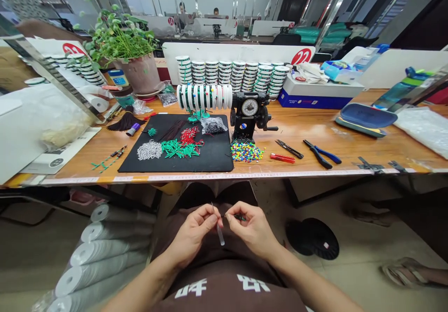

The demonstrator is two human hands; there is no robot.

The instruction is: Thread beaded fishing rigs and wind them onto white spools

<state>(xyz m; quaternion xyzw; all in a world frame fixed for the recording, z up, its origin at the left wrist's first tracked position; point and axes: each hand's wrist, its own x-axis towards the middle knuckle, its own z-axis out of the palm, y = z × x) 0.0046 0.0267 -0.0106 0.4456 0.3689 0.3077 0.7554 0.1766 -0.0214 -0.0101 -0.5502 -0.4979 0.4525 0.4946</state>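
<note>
A person seated before a wooden counter (pixel 308 130) works with 2 bare hands above the lap, below the counter's edge. At far left, a row of white spools (pixel 101 256) lies in clear plastic on the floor (pixel 28 265). The left hand (pixel 191 235) pinches a slim clear tube (pixel 220 235) between thumb and forefinger, a fine tip rising from its top; the tube appears light, stiff and possibly slippery, so its upper end looks the surest place to hold. Just beside it, the right hand (pixel 252 228) pinches a small dark green piece (pixel 240 217), both grips pressed together. Beyond them on the counter lie a black mat (pixel 217 160) with green and red sprigs, a winding machine (pixel 249 111), a heap of multicoloured pins (pixel 247 152) and blue-handled pliers (pixel 317 151). At far right, a round black disc (pixel 311 238) rests on the floor.
</note>
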